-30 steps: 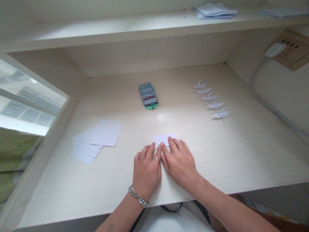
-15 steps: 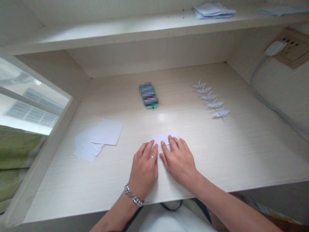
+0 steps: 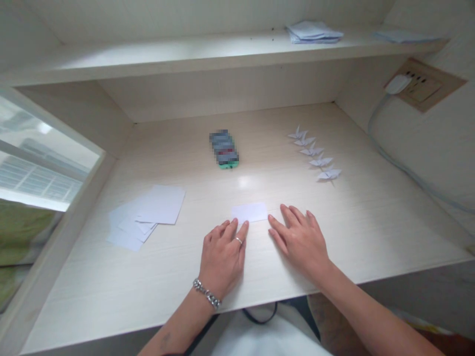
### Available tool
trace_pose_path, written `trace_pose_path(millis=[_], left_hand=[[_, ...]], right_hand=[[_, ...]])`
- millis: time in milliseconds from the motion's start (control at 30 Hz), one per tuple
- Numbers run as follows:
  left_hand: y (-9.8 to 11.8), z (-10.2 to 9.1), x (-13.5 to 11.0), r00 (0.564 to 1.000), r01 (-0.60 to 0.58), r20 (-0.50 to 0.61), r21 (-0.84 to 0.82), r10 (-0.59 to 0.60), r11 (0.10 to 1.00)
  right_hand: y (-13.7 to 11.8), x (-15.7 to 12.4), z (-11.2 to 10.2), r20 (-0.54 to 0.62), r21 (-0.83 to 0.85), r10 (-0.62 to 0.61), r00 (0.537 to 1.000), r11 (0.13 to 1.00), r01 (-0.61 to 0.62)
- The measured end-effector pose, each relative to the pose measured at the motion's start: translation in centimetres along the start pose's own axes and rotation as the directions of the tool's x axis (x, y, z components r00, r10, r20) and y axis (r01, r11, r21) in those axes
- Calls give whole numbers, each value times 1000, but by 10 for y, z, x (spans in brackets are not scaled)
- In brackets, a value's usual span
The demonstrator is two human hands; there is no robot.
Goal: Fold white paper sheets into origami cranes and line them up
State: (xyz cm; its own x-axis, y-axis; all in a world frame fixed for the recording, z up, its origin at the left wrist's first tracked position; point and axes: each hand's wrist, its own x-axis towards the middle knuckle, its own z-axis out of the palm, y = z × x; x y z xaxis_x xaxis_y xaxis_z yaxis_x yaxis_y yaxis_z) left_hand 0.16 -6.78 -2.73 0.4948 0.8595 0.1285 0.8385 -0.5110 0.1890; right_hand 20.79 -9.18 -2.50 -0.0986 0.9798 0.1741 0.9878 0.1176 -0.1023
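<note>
A small white folded paper (image 3: pixel 250 212) lies flat on the desk, its long side facing me. My left hand (image 3: pixel 223 252), with a ring and a chain bracelet, rests with fingers stretched out, its fingertips touching the paper's near left edge. My right hand (image 3: pixel 301 241) lies flat with fingers apart, its index fingertip right beside the paper's right end. Neither hand grips anything. Several white paper cranes (image 3: pixel 312 154) stand in a slanting row beyond my right hand.
Loose white paper squares (image 3: pixel 163 205) overlap on the left of the desk (image 3: pixel 178 282). A pixelated phone-like object (image 3: pixel 224 149) lies further back. Folded papers (image 3: pixel 313 32) sit on the shelf above. A cable (image 3: pixel 399 163) runs from the wall socket (image 3: pixel 425 85) on the right.
My right hand has slid right, off the paper, uncovering its right part. My left fingertips have shifted slightly right along its near edge. The whole view has shifted a little.
</note>
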Motion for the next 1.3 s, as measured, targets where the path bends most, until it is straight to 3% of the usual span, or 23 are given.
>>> trace_pose_path(millis=[167,300,333,533,633,733,833,1000,1167,1300], left_hand=[[0,1,1,1000,-2,-23,10,3,1000],[1,0,2,1000,-7,-26,13,8,1000],[1,-1,1,1000,-7,-27,14,7,1000],[-11,-11,-13,997,58,-52,62,-54,996],[-22,-17,-2,996,46,-76,43,-43,998],[-30,-22,28,985,-164,-66,-41,161,986],[-30,-25,60,911,-379,155,-42,381,924],[-15,-28,86,847,-462,291,-10,444,887],[1,-24,82,879,-406,267,-19,396,914],[-9,-24,76,944,-285,146,-99,297,953]], right_hand=[[-17,5,-1,-75,29,49,996,998,-47],[-43,4,11,-92,147,-158,983,974,170],[-47,3,14,-91,162,-161,983,971,174],[-48,-1,20,-56,214,-137,989,966,146],[-48,0,19,-77,220,-134,988,964,148],[-47,4,19,-107,230,-155,982,957,176],[-41,12,20,-140,249,-190,972,943,221],[-22,28,18,-123,273,-203,971,934,229],[-8,40,20,-114,277,-210,971,932,234],[-5,46,21,-130,329,-168,977,923,202]])
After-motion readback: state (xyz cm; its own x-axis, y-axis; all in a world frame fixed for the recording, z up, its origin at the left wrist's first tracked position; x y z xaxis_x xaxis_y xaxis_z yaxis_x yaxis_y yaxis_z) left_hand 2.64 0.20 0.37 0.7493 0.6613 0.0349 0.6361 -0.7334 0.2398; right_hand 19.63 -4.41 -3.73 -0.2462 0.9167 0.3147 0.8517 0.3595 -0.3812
